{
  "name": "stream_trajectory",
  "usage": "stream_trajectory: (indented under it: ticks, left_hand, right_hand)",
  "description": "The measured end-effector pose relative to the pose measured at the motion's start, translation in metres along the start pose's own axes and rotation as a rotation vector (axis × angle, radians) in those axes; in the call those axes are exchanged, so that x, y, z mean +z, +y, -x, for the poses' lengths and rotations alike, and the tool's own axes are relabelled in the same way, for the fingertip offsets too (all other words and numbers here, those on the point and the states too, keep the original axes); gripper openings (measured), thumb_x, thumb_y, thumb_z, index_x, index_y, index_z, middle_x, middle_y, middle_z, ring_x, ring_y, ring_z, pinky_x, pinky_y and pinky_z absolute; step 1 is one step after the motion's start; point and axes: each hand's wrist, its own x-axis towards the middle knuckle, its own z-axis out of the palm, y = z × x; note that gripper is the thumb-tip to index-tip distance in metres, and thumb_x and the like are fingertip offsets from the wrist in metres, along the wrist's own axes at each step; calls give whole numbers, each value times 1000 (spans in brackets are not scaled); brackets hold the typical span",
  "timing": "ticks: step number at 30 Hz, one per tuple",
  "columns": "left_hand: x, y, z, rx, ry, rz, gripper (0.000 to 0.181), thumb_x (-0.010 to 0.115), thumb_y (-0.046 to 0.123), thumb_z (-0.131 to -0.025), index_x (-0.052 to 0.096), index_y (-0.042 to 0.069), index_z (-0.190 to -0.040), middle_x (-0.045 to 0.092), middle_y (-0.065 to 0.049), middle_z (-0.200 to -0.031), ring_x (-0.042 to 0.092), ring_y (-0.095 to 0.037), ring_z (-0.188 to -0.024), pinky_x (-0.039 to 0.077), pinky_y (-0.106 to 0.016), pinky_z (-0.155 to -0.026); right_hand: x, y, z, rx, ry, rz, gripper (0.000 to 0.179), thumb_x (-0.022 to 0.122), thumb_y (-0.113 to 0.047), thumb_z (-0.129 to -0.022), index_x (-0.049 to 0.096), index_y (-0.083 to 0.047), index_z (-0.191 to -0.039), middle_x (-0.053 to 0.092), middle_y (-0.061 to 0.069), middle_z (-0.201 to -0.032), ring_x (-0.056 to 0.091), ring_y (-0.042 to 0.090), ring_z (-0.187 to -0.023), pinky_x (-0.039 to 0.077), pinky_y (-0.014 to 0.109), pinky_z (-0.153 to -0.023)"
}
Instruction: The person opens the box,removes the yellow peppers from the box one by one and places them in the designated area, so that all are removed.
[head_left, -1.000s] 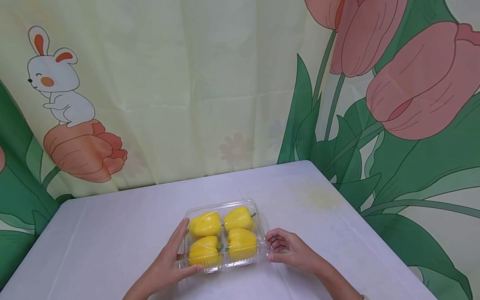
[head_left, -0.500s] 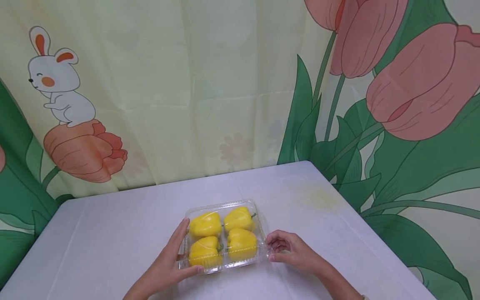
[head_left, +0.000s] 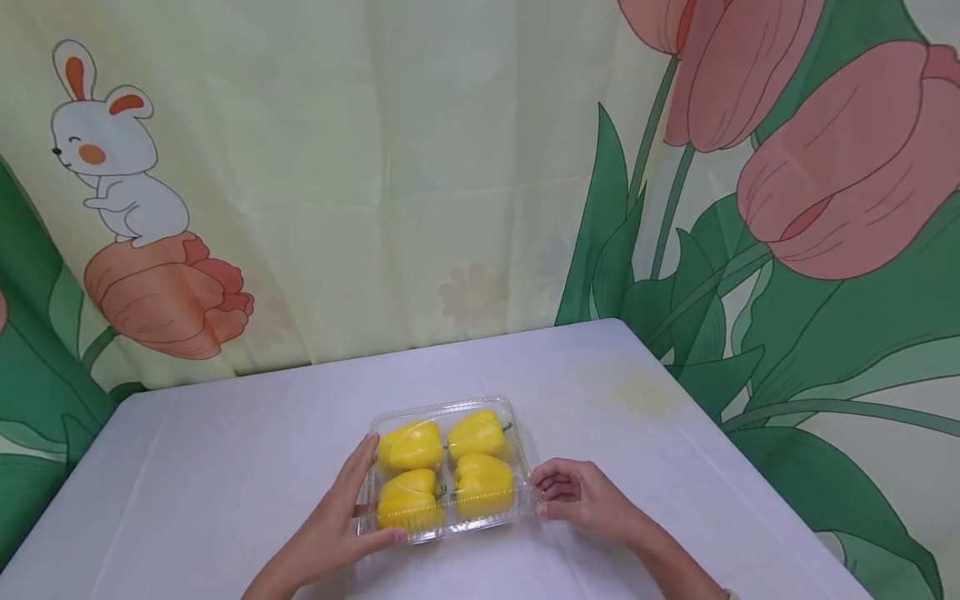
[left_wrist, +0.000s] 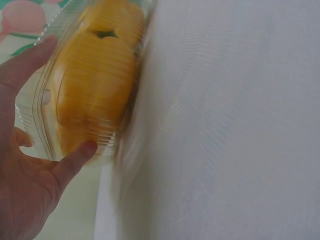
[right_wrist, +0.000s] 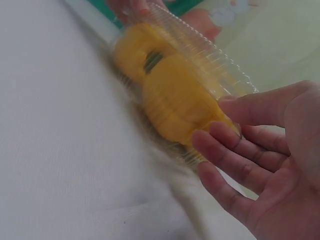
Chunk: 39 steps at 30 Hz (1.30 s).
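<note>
A clear plastic clamshell box (head_left: 447, 408) sits on the white table with its lid down over several yellow bell peppers (head_left: 483, 483). My left hand (head_left: 330, 517) grips its left side, thumb at the front wall and fingers spread along the left edge. In the left wrist view the thumb presses the ribbed wall and the index fingertip meets the rim. At the right edge, my right hand (head_left: 588, 504) pinches the rim, its fingers curled. The right wrist view has the thumb (right_wrist: 265, 105) at the rim and the other fingertips against the side wall.
A white cloth covers the table (head_left: 225, 467), whose far edge runs close to a hanging curtain (head_left: 450, 208). Printed tulips and a white rabbit decorate that curtain. A pale yellowish stain (head_left: 645, 396) marks the cloth at the right.
The head view has tilted slightly. My right thumb has drawn a little nearer its curled fingers at the box's rim; the box and the left hand hold their places.
</note>
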Motion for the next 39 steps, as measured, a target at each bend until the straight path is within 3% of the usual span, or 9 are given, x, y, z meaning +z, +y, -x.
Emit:
stream_trajectory:
  ticks: [9,22,27,33,39]
  left_hand:
    - [-1,-1,1,33,14,15,120,83,50,-68,3,34,-155,5,-4,-164,30,-37,-143,56,-19,-79]
    - [-1,1,0,7,18,8,121,84,51,-66,4,32,-155,5,-4,-164,30,-36,-144,57,-20,-80]
    - [-1,2,0,-3,14,1,122,84,52,-66,4,31,-156,5,-4,-164,31,-36,-144,58,-21,-81]
    - [-1,1,1,6,24,4,121,84,52,-65,4,35,-154,6,-3,-164,31,-37,-143,59,-25,-82]
    - [-1,0,2,6,31,20,121,85,50,-64,7,33,-155,5,-3,-164,30,-42,-143,60,-32,-83]
  right_hand:
    - [1,4,-4,-87,-41,-13,23,61,-15,-94,66,8,-98,69,26,-92,70,19,-81,57,17,-79]
    - [0,1,-3,-17,-49,-37,20,61,-15,-94,65,4,-99,69,20,-93,67,22,-83,56,17,-78]
    - [-1,2,-3,-3,-64,-60,20,64,-17,-93,62,2,-100,67,17,-96,66,17,-84,57,20,-79]
    - [-3,2,-2,-11,-49,-27,21,67,-16,-90,60,0,-102,65,11,-98,65,14,-84,57,20,-78]
    - [-9,2,-1,2,-7,15,18,67,-15,-89,60,-3,-102,64,15,-104,62,17,-90,55,18,-79]
